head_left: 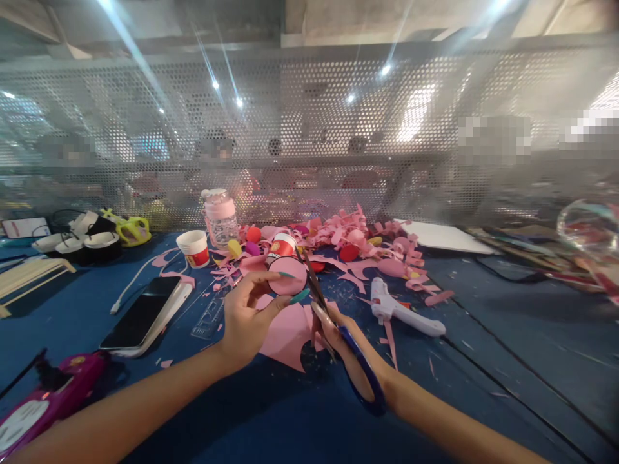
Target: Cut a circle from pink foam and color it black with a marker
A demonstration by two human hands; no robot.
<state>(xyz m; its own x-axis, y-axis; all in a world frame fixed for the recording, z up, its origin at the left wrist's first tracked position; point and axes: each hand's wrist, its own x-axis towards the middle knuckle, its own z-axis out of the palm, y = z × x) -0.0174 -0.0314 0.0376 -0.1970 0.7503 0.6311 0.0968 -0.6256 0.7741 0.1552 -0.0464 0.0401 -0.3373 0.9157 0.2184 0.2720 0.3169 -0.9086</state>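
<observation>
My left hand [249,316] pinches a round pink paper piece [287,276] between thumb and fingers, holding it up over the blue table [483,361]. My right hand [345,348] grips blue-handled scissors [338,328]; their blades point up and away, right beside the pink round's right edge. A larger sheet of pink paper [285,335] lies flat on the table under both hands.
A white glue gun [403,310] lies right of the scissors. A heap of pink paper scraps [358,245], paper cups [194,248], a bottle [221,218] and a phone [145,316] sit around. A perforated metal screen [309,129] closes the back.
</observation>
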